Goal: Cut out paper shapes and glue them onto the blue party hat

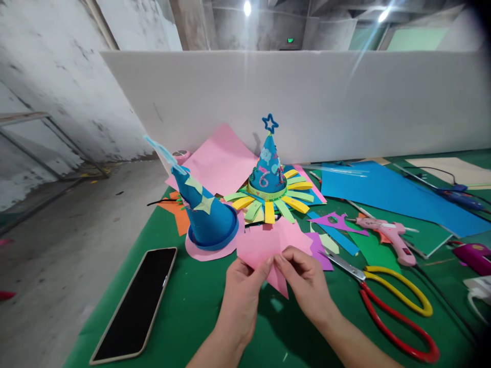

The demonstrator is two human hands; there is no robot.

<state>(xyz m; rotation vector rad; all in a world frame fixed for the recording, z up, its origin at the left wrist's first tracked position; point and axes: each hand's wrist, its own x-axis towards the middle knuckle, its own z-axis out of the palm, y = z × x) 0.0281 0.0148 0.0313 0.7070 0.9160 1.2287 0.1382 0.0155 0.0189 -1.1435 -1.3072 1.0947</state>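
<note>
A piece of pink paper [261, 244] is held up between both hands, above the front of the green table. My left hand [245, 289] pinches its lower left part, thumb on top. My right hand [307, 281] grips it from the right, thumb and forefinger close to the left thumb. One pointed corner hangs below the thumbs. Just beyond and to the left, a blue paper hat [209, 220] with pale green stars leans on a pink round base. Behind the paper stands a blue cone hat [268, 163] with a star on top and a fringe of yellow and green strips.
Scissors [364, 278] with yellow and red handles lie right of my hands, near a pink glue gun [387, 232] with its cable. A phone [136, 306] lies at left. Blue card [383, 189] and paper scraps cover the back right, before a white board [307, 102].
</note>
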